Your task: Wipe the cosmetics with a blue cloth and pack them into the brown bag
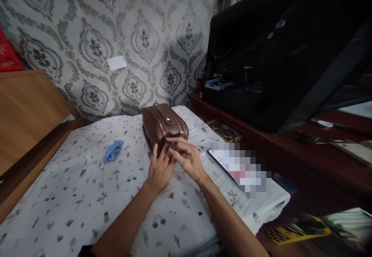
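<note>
A brown leather bag [151, 127] lies on the cloth with its far end toward the wall. Gold-coloured zips run along its top, and a strap tab with a metal stud sits between them. At the near end, my right hand [190, 158] pinches a short brown strap [173, 146] between thumb and fingers. My left hand [161, 170] rests against the same end of the bag, fingers stretched out and slightly apart. Its fingertips are partly hidden beside the right hand. A crumpled blue cloth [113, 151] lies left of the bag.
A white printed sheet [87, 210] covers the surface under the bag. To the right lies a flat device [223, 168], its face blurred out. Beyond it stand a dark red cabinet [200, 106] and a large black screen [261, 67]. Wooden furniture [29, 113] borders the left.
</note>
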Available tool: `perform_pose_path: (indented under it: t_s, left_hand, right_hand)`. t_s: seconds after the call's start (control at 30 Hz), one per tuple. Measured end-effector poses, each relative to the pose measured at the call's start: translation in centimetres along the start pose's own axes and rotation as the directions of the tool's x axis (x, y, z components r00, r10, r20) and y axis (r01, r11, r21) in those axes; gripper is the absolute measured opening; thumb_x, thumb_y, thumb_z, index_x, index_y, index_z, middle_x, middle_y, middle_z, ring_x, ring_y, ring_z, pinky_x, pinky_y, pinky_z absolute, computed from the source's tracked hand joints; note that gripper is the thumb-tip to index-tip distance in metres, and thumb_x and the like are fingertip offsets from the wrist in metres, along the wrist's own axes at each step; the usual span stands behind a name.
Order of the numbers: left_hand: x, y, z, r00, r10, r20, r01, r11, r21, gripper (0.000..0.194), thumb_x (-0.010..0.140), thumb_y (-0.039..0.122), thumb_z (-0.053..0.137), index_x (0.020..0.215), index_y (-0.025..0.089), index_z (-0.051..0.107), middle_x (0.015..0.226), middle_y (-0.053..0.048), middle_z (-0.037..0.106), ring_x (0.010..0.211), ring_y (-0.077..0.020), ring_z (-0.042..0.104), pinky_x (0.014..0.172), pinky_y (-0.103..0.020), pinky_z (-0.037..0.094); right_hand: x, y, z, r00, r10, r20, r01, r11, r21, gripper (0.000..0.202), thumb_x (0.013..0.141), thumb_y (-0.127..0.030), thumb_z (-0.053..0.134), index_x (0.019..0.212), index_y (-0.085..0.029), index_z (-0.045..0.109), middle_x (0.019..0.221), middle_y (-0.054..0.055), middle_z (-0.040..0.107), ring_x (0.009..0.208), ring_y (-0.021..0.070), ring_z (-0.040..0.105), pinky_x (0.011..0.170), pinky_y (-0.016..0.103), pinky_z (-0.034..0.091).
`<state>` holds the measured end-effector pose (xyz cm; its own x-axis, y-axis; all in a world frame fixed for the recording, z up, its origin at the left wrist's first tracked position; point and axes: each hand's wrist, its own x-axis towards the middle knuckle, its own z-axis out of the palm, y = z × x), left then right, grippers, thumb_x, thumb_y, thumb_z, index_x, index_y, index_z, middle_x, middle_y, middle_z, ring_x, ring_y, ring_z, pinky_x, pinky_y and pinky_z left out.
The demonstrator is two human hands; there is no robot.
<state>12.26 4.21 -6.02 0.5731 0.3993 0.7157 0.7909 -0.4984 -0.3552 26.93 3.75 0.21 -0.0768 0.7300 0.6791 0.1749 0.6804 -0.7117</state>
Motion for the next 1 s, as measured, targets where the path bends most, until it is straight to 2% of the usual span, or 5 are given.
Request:
perform_pose_path:
  t_s: [0.13, 0.33, 0.5, 0.7, 1.0]
  left_hand:
    - [-0.2, 0.0, 0.1, 0.998, -0.001, 0.057, 0.001, 1.000, 0.008, 0.039, 0.095, 0.020, 0.052, 0.134, 0.016, 0.061, 0.134, -0.014, 0.065, 0.146, -0.0284, 0.038, 0.125, -0.059, 0.017]
    - [0.0, 0.0, -0.1, 0.998, -0.008, 0.063, 0.008, 1.000, 0.004, 0.039, 0.098, 0.021, 0.050, 0.136, 0.017, 0.059, 0.142, -0.013, 0.060, 0.150, -0.0266, 0.033, 0.126, -0.059, 0.013]
    - [0.4, 0.0, -0.7, 0.999, -0.001, 0.054, 0.000, 1.000, 0.013, 0.041, 0.098, 0.015, 0.047, 0.139, 0.013, 0.055, 0.150, -0.015, 0.052, 0.152, -0.0245, 0.026, 0.126, -0.058, 0.011]
    - [0.4, 0.0, -1.0, 0.999, 0.030, 0.034, -0.030, 0.999, -0.017, 0.038, 0.097, 0.008, 0.045, 0.130, 0.011, 0.061, 0.149, -0.014, 0.053, 0.152, -0.0242, 0.028, 0.126, -0.059, 0.007]
    - [0.2, 1.3, -0.9, 0.989, -0.022, 0.145, 0.020, 1.000, 0.016, 0.044, 0.096, 0.009, 0.040, 0.136, 0.012, 0.057, 0.151, -0.018, 0.049, 0.150, -0.0269, 0.033, 0.121, -0.065, 0.017]
  right_hand:
    - [0.3, -0.5, 0.3, 0.999, -0.008, -0.052, 0.006, 0.999, -0.036, 0.016, 0.089, -0.029, 0.059, 0.077, -0.021, 0.066, 0.084, 0.004, 0.069, 0.074, 0.0178, 0.065, 0.069, 0.032, 0.054]
    - [-0.2, 0.3, 0.1, 0.987, -0.016, -0.159, 0.007, 0.998, -0.057, 0.014, 0.087, -0.028, 0.060, 0.075, -0.021, 0.063, 0.105, 0.009, 0.071, 0.081, 0.0187, 0.065, 0.062, 0.029, 0.051]
    - [0.0, 1.5, -0.5, 0.887, 0.188, -0.422, -0.151, 0.981, 0.119, 0.023, 0.089, -0.041, 0.064, 0.103, -0.023, 0.068, 0.074, 0.001, 0.066, 0.055, 0.0132, 0.055, 0.050, 0.026, 0.045]
    - [0.4, 1.3, -0.7, 0.896, 0.323, -0.306, -0.231, 0.925, 0.301, 0.031, 0.087, -0.050, 0.064, 0.093, -0.021, 0.070, 0.062, -0.002, 0.061, 0.042, 0.0100, 0.048, 0.043, 0.026, 0.043]
    - [0.0, 2.2, -0.6, 0.919, 0.213, -0.331, -0.265, 0.957, -0.118, 0.026, 0.094, -0.043, 0.052, 0.098, -0.021, 0.064, 0.064, -0.002, 0.063, 0.054, 0.0150, 0.053, 0.054, 0.028, 0.041]
